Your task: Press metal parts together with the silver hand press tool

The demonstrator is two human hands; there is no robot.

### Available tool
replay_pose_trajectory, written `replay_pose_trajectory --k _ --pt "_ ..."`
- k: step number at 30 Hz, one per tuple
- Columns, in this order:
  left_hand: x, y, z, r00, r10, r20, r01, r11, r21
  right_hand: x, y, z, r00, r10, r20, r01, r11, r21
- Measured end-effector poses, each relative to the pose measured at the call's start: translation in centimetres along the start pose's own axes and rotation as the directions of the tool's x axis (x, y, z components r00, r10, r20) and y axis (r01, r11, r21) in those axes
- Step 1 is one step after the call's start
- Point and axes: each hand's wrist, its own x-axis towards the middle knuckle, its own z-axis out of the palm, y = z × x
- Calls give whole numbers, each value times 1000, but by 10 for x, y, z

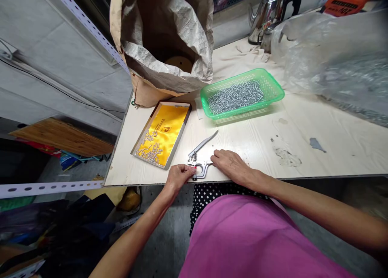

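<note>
Near the table's front edge lies a silver metal hand tool (206, 168) with a looped frame. Its long lever (204, 143) slants up and away to the right, and a coil spring (195, 157) sits below the lever's hinge. My left hand (178, 176) is closed, thumb and fingertips pinching the tool's left end beside a small red part and a dark tip. Curled fingers of my right hand (232, 163) grip the right end of the frame; the fingertips are partly hidden.
Left of the tool is a shallow box (179, 145) with yellow cloth and loose metal pins. Behind stand a green basket (274, 92) full of small metal pins and a large open paper sack (145, 92). A plastic bag (342, 67) and steel kettle (269, 11) are at right.
</note>
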Motion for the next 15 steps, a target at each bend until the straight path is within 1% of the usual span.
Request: replay_pose_trajectory --k 5,10,13,15 --pt "6 -1 -3 1000 7 14 -9 990 139 -2 0 -1 1000 -1 8 1 1000 4" --pt "7 2 -7 994 -32 101 4 963 270 -3 1 0 1000 -18 -13 19 999 33" --pt "5 5 -6 988 -71 138 33 965 260 -3 1 -1 1000 -29 -6 29 998 49" --pt "3 7 -5 984 -116 136 84 971 222 -3 2 0 999 -40 -5 40 998 57"
